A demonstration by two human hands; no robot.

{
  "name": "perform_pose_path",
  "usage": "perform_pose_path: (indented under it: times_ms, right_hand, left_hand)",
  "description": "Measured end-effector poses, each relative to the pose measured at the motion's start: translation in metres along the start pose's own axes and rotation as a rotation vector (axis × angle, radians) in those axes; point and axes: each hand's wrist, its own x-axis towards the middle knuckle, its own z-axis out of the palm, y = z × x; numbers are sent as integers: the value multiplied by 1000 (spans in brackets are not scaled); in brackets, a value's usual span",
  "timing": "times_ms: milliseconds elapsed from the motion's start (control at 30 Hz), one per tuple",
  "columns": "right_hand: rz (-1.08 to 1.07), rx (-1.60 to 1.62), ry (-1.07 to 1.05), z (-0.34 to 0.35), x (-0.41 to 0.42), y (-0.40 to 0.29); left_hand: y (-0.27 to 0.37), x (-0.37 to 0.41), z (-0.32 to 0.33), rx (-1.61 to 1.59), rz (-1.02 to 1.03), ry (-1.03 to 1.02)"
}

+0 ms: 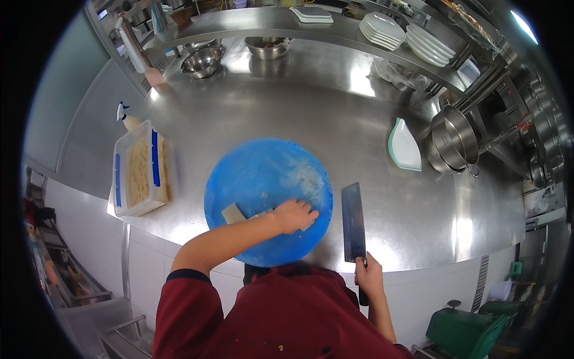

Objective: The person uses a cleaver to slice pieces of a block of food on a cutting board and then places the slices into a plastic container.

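A round blue cutting board (pixel 264 170) lies at the front edge of the steel counter, with white residue on its right part. My left hand (pixel 293 216) reaches across it, fingers curled over pale food pieces (pixel 307 225) that it mostly hides. One flat pale slab (pixel 233 214) rests to the left of that hand, and a small scrap (pixel 264 195) sits above. To the right of the board, my right hand (pixel 370 273) grips the black handle of a Chinese cleaver (pixel 353 222). The blade points away from me, beside the board.
A lidless plastic tub (pixel 139 170) of pale pieces stands left, by a spray bottle (pixel 128 117). Right are a leaf-shaped dish (pixel 404 146) and steel pots (pixel 453 139). Steel bowls (pixel 202 62) sit at the back beneath a shelf (pixel 251 29) carrying stacked white plates (pixel 382 30).
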Motion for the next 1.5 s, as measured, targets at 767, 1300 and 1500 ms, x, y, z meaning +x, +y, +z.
perform_pose_path:
  times_ms: [767,1300,1500]
  right_hand:
    - [117,84,-53,29,37,-2]
    - [47,64,-35,23,32,-13]
    - [35,86,-17,17,28,9]
  left_hand:
    - [-287,-515,99,-231,-1588,30]
    - [-95,-183,35,-664,-843,37]
    - [-104,-166,33,-819,-911,-162]
